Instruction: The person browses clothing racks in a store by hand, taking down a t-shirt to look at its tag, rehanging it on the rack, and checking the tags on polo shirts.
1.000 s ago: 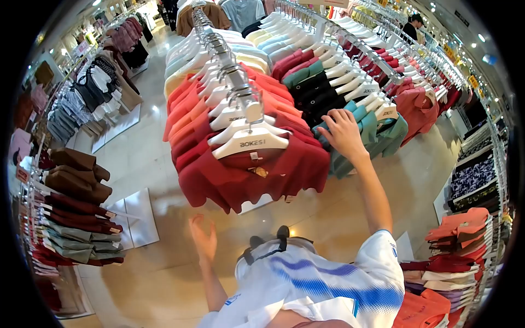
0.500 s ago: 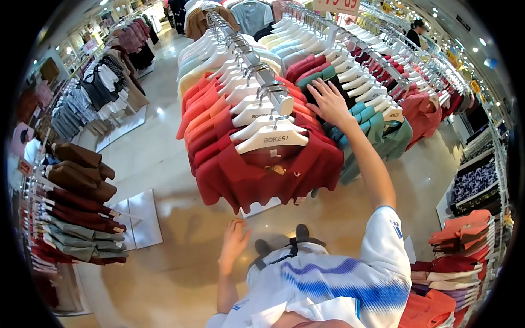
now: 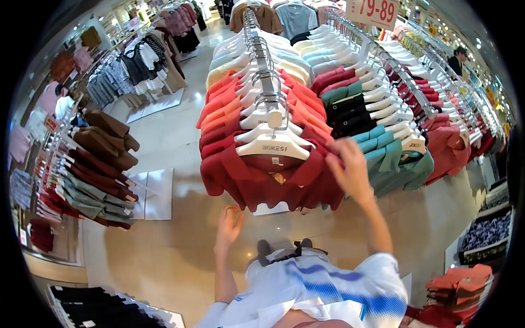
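Note:
A dark red collared shirt (image 3: 251, 177) hangs at the front of the middle rail, on a white hanger (image 3: 273, 146) marked BOKESI. Behind it are more red and orange shirts (image 3: 221, 115). My right hand (image 3: 353, 170), a little blurred, is at the right shoulder of the front red shirts, fingers apart; whether they touch the cloth I cannot tell. Below the front shirt's left hem, my left hand (image 3: 228, 225) hangs in the air with loosely bent fingers and nothing in it. Green collared shirts (image 3: 402, 164) hang just right of my right hand.
A parallel rail (image 3: 404, 82) with black, green and red shirts runs along the right. Brown and dark red garments (image 3: 104, 145) hang at left, beside a white floor base (image 3: 158, 194). A price sign (image 3: 374, 12) stands at the back. Another person (image 3: 456, 61) is far right.
My right hand has come back from the black and green shirts on the right rail to the front red shirts. My left hand stays low. The view has shifted.

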Available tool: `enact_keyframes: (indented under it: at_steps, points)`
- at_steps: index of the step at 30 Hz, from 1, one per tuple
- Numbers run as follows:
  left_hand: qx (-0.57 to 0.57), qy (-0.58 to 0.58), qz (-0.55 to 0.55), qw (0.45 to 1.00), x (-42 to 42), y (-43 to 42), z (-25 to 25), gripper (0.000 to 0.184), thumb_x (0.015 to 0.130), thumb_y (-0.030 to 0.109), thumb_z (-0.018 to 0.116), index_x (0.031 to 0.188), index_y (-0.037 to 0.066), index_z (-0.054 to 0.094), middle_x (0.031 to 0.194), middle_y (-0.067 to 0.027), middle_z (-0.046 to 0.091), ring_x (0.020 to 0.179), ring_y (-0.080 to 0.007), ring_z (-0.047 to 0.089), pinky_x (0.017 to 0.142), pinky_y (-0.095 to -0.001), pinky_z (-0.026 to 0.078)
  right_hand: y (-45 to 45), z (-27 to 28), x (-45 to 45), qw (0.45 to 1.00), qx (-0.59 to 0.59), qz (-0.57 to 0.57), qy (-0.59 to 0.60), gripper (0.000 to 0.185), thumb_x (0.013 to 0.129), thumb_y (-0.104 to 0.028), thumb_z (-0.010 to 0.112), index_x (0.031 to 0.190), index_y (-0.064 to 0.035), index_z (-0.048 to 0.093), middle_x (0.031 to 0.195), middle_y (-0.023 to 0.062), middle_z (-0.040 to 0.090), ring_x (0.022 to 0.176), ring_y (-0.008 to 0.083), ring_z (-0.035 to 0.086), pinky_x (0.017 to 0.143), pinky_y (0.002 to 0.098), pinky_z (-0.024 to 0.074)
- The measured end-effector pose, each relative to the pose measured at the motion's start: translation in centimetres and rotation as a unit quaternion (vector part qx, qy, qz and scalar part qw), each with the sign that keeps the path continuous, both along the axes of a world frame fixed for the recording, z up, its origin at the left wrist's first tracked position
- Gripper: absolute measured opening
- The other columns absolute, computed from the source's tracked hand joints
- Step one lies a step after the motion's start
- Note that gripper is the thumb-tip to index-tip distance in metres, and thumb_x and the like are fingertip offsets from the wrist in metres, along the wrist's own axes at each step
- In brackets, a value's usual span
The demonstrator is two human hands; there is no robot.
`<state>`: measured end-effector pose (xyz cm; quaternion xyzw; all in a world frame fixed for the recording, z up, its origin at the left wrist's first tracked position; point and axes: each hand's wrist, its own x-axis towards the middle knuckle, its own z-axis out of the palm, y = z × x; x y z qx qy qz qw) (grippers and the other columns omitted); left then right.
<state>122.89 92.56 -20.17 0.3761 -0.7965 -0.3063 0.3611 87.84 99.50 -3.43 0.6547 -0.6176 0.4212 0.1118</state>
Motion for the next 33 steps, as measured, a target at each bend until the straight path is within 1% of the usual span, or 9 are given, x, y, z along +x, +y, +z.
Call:
enact_keyframes:
  at_steps: [4,7,10,21,25,28,30,31,33]
  points:
    - [0.036,-0.031,-0.021,0.999,-2.3,1.0,1.2,0.017,0.085,0.007,0.064,0.096,-0.001,0.054,0.099,-0.0159,0.059,0.094,-0.0341,0.058,0.084,-0.0404,0.046,1.9,-2.1,1.9,0.998,0.003,-0.041,0.048,0.036,0.078,-0.02,0.073,0.109,-0.0043,0.062,0.095,0.0124,0.058,0.089,0.0305,0.057,0.076,0.0407,0.0473]
    - [-0.006,-0.075,-0.057,0.995,-3.3,0.7,0.9,0.017,0.086,0.009,0.065,0.096,-0.001,0.055,0.097,-0.015,0.06,0.094,-0.0327,0.058,0.084,-0.04,0.046,1.3,-3.6,1.9,0.996,0.026,-0.061,0.058,0.039,0.078,-0.022,0.074,0.11,-0.0034,0.061,0.093,0.0112,0.059,0.084,0.0288,0.059,0.071,0.0389,0.0479]
    - [0.028,-0.081,-0.047,0.995,-3.9,1.0,1.3,0.018,0.085,0.01,0.065,0.097,-0.001,0.056,0.097,-0.0148,0.06,0.093,-0.0321,0.058,0.084,-0.0401,0.046,1.6,-4.3,2.0,0.998,0.049,-0.042,0.016,0.034,0.081,-0.024,0.072,0.106,-0.0037,0.06,0.085,0.0097,0.061,0.067,0.0298,0.061,0.059,0.0368,0.0484]
    - [0.005,-0.057,-0.019,0.998,-5.1,1.4,6.3,0.014,0.084,-0.003,0.062,0.096,-0.001,0.055,0.093,-0.0118,0.063,0.089,-0.0263,0.063,0.082,-0.0337,0.048,1.2,-4.7,1.0,0.999,0.043,0.026,-0.012,0.033,0.08,-0.02,0.071,0.106,-0.0042,0.058,0.089,0.0094,0.064,0.071,0.0282,0.065,0.058,0.0373,0.0498]
    - [-0.008,-0.032,-0.007,0.999,-4.7,1.6,5.9,0.019,0.082,-0.001,0.066,0.098,0.001,0.055,0.091,-0.0122,0.063,0.086,-0.029,0.063,0.077,-0.0359,0.049,1.7,-3.2,0.7,0.998,0.047,0.037,-0.015,0.034,0.079,-0.019,0.072,0.107,-0.0044,0.058,0.089,0.0092,0.063,0.07,0.0274,0.065,0.057,0.037,0.0494]
    - [-0.012,-0.021,0.086,0.996,-4.5,3.2,9.2,0.02,0.081,-0.001,0.067,0.096,0.001,0.055,0.09,-0.0121,0.062,0.089,-0.0293,0.063,0.078,-0.0357,0.048,3.1,-3.3,1.1,0.998,0.039,0.056,-0.012,0.035,0.077,-0.017,0.073,0.106,-0.0047,0.058,0.087,0.0088,0.062,0.068,0.027,0.064,0.056,0.0368,0.0487]
    - [-0.169,-0.017,0.126,0.977,-3.4,4.1,11.1,0.031,0.079,0.003,0.071,0.103,0.002,0.053,0.099,-0.0154,0.06,0.097,-0.0333,0.061,0.081,-0.0398,0.047,4.7,-3.6,1.3,0.996,0.062,0.07,-0.01,0.037,0.074,-0.015,0.073,0.105,-0.0048,0.057,0.085,0.0084,0.061,0.066,0.0265,0.063,0.056,0.0364,0.048]
    - [-0.165,-0.018,0.13,0.978,-3.1,4.4,12.1,0.031,0.079,0.003,0.071,0.103,0.002,0.053,0.099,-0.0154,0.06,0.097,-0.0333,0.061,0.081,-0.0398,0.047,5.5,-3.6,1.5,0.996,0.057,0.075,-0.004,0.037,0.071,-0.014,0.074,0.103,-0.0049,0.058,0.083,0.0076,0.059,0.064,0.0251,0.062,0.055,0.0358,0.0475]
    - [-0.364,-0.019,0.171,0.916,-2.5,5.0,14.2,0.047,0.076,0.008,0.076,0.114,0.002,0.049,0.11,-0.0196,0.056,0.1,-0.0381,0.058,0.082,-0.0447,0.046,7.0,-3.8,1.8,0.99,0.08,0.113,-0.005,0.037,0.068,-0.015,0.074,0.101,-0.0046,0.059,0.082,0.007,0.059,0.064,0.0241,0.062,0.055,0.0353,0.0476]
